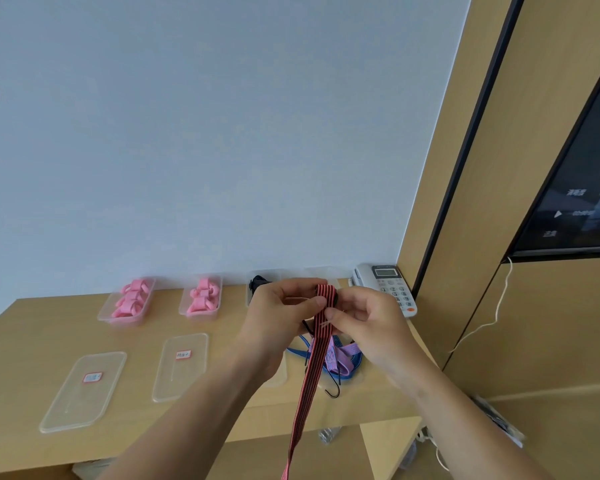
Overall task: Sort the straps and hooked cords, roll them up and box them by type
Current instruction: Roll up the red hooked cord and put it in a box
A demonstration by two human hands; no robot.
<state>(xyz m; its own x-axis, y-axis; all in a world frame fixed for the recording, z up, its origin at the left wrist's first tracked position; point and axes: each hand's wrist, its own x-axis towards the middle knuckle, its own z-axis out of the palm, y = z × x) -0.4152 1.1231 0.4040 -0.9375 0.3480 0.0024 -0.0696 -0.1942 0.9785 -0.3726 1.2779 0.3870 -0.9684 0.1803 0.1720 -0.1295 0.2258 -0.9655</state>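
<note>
The soft, springy cord is pinched at its rolled top by the left hand and right hand, where a firm hold seems needed against unrolling.

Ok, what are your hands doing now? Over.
Both hands rolling red-and-black cord. Tail hangs off table. Nothing in the way.

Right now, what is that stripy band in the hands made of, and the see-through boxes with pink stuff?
The stripy band looks like woven stretchy fabric, matte, with thin red and black lines along it; stretchiness is a guess. The left hand and right hand pinch its rolled end. The boxes look like thin clear plastic, slightly glossy: you see the pink rolls through their walls.
</note>
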